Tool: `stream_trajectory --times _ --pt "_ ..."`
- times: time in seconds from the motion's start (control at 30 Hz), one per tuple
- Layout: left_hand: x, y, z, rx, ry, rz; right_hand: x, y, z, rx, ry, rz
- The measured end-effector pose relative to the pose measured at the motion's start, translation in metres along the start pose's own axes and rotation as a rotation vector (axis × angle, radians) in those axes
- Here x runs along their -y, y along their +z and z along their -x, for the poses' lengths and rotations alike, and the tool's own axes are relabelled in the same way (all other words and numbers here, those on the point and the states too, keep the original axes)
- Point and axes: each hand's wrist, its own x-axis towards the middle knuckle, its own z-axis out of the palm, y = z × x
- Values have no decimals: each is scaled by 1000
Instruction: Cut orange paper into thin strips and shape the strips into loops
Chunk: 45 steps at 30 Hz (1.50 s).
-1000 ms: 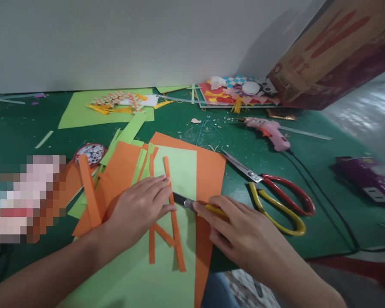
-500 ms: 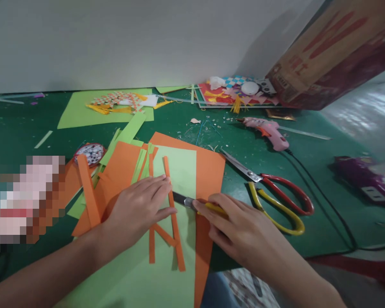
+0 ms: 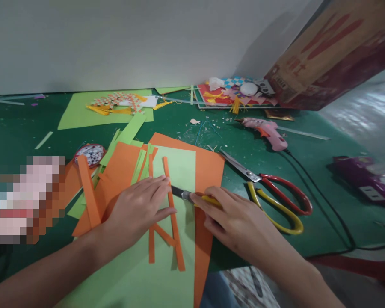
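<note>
In the head view, the right hand (image 3: 232, 214) is grasping a craft knife (image 3: 186, 196), its fingers closing around the yellow handle and its forefinger stretching along it toward the metal collar. The left hand (image 3: 143, 201) is spreading palm down, gripping nothing between its fingers; its fingers are lying close together, their tips resting on a long orange strip (image 3: 176, 239), while its thumb is standing apart, its tip overlapping the same strip.

On the tilted box (image 3: 333, 64) at the upper right, large red strokes and smaller characters are showing, too blurred to read. Small white marks on the purple tool (image 3: 362, 175) are also showing, illegible.

The knife's blade is pointing left from the right hand, its tip ending beside the strip, just under the left fingertips; whether it is touching the paper cannot be told. The strip is lying on a pale green sheet (image 3: 182, 171), between the two hands. Scissors (image 3: 252, 176) are lying on the green table (image 3: 19, 128), just beyond the right hand.
</note>
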Motion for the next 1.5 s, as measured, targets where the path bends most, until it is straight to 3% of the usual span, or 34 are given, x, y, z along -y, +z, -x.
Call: stream_trajectory --times 0.37,0.73,1.5 --pt "0 0 1 28 -12 22 -6 1 -7 11 0 -23" --pt "5 3 -2 195 -132 82 -5 1 -6 22 -2 -16" --pt "5 2 -1 201 -102 55 -10 4 -13 0 -5 6"
